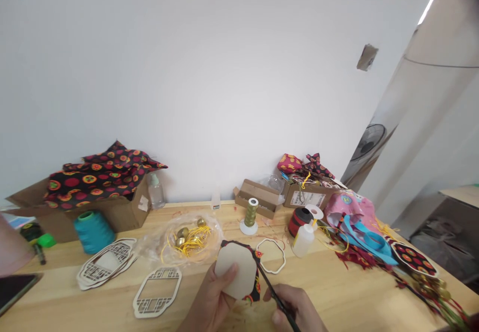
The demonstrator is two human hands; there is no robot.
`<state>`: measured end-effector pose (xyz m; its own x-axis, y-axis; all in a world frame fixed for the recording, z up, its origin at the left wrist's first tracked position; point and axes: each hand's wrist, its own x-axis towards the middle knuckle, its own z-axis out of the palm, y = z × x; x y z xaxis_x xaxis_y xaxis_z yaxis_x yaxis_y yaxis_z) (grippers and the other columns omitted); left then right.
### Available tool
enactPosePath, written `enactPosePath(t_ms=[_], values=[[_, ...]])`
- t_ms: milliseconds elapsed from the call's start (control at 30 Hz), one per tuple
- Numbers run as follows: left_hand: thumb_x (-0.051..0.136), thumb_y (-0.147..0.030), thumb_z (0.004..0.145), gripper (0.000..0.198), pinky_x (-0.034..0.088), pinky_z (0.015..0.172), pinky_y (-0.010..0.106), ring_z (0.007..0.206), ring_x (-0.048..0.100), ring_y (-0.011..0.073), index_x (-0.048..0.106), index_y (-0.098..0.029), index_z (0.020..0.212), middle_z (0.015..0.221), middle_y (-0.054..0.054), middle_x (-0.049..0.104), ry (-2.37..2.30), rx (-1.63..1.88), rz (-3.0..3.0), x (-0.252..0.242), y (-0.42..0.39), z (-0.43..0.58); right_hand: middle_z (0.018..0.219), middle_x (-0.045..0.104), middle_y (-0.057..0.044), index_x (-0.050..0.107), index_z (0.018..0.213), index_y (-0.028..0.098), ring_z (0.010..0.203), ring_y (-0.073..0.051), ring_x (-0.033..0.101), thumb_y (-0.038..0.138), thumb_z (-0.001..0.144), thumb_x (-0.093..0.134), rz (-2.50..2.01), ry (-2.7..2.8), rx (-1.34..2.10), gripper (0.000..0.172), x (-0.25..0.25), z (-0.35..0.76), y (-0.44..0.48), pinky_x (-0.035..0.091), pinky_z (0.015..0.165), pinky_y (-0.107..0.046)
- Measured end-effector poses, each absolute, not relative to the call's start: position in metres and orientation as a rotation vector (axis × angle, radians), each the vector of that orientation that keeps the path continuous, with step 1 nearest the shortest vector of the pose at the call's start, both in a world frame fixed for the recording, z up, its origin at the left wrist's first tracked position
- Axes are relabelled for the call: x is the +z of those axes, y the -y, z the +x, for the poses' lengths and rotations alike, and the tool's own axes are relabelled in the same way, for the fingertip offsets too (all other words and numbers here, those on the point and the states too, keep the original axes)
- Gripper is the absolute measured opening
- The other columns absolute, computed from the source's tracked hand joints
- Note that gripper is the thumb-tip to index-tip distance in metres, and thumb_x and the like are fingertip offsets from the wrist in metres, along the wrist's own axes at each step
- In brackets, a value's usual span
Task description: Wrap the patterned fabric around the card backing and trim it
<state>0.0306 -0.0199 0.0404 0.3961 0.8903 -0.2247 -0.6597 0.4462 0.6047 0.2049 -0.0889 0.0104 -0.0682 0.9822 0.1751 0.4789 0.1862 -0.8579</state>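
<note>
Your left hand grips the wooden panel at its lower left, thumb pressed on the pale face, fingers underneath. The panel is tilted up off the table, low centre of view. Patterned black fabric shows along its top and right edges, right behind the wood.

Your right hand sits just right of the panel, closed around a thin dark tool. The tool's tip meets the panel's right edge at the fabric. I can't tell what kind of tool it is. The hands are near each other, not touching.

A white ring frame lies flat just beyond the panel, to its right. A lattice frame lies left of your left hand. A squeeze bottle stands further right, and an olive thread spool stands behind.

Writing: the cardboard box at the back right carries a white label, with print too small to read. No brand is legible anywhere.
</note>
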Motion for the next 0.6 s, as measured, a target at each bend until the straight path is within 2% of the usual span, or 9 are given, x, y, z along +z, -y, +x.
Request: enactPosePath(t_ms=[133,300,433,600], values=[[0.067,-0.011,0.067,0.022,0.053,0.064,0.026,0.074,0.066,0.0182,0.064,-0.014,0.088,0.082,0.007,0.072,-0.587,1.029,0.464,0.039,0.021,0.030,0.054,0.034,0.003,0.062,0.081,0.010,0.047,-0.011,0.035,0.060,0.074,0.040,-1.456,1.697,0.685,0.055,0.020,0.200,0.084,0.028,0.043,-0.021],[0.067,-0.012,0.066,0.015,0.052,0.064,0.025,0.072,0.066,0.0174,0.065,-0.013,0.082,0.083,0.008,0.072,-0.591,1.013,0.483,0.041,0.020,0.031,0.049,0.034,0.004,0.065,0.072,0.012,0.044,-0.010,0.032,0.051,0.072,0.047,-1.546,1.773,0.648,0.043,0.024,0.205,0.082,0.029,0.042,-0.020],[0.069,-0.014,0.065,0.022,0.053,0.060,0.027,0.068,0.065,0.0188,0.065,-0.012,0.086,0.081,0.010,0.072,-0.596,1.005,0.493,0.041,0.020,0.031,0.049,0.041,0.003,0.066,0.072,0.015,0.046,-0.011,0.036,0.049,0.070,0.052,-1.565,1.752,0.589,0.037,0.026,0.210,0.084,0.034,0.044,-0.019],[0.070,-0.012,0.064,0.026,0.052,0.062,0.027,0.070,0.065,0.0179,0.064,-0.013,0.089,0.084,0.009,0.072,-0.606,1.009,0.490,0.038,0.021,0.030,0.047,0.042,0.003,0.067,0.068,0.014,0.045,-0.011,0.036,0.043,0.068,0.054,-1.613,1.817,0.548,0.032,0.036,0.208,0.084,0.034,0.043,-0.019]])
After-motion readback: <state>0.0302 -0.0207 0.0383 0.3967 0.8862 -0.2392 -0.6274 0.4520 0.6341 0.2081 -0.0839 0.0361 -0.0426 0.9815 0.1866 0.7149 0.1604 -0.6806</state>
